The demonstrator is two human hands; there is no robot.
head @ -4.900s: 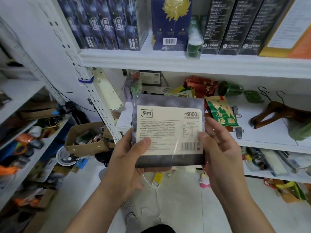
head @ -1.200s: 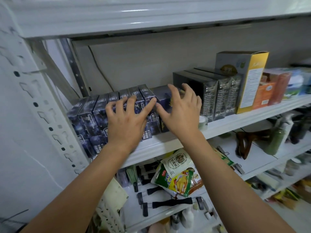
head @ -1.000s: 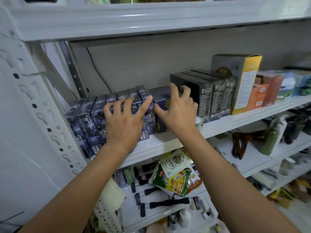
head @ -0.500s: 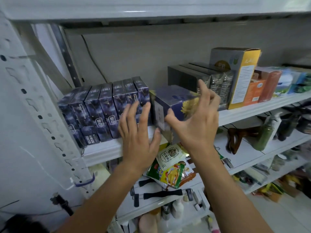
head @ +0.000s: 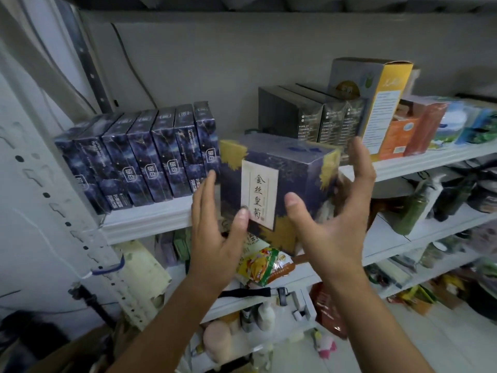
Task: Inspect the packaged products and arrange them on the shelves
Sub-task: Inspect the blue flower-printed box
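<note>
A dark blue box [head: 290, 168] with gold corners and a cream label of vertical characters hangs in front of the white shelf [head: 145, 222], tilted a little. My left hand [head: 215, 238] lies along its left side with the thumb on its lower front. My right hand [head: 336, 216] cups its right side, fingers reaching up behind the edge and thumb in front. A row of several dark blue packs [head: 150, 162] stands upright on the shelf just left of the box.
Right of the gap stand three dark grey boxes [head: 317, 117], a tall grey-and-yellow box [head: 382, 98] and orange boxes [head: 400, 135]. A perforated white upright [head: 53, 205] bounds the shelf at left. Snack bags [head: 258, 267] and bottles crowd the lower shelves.
The flat pack I held earlier is gone from my hands. Both hands pressed on the row of packs, then my right hand drew the blue box off the shelf; now both hands hold it.
</note>
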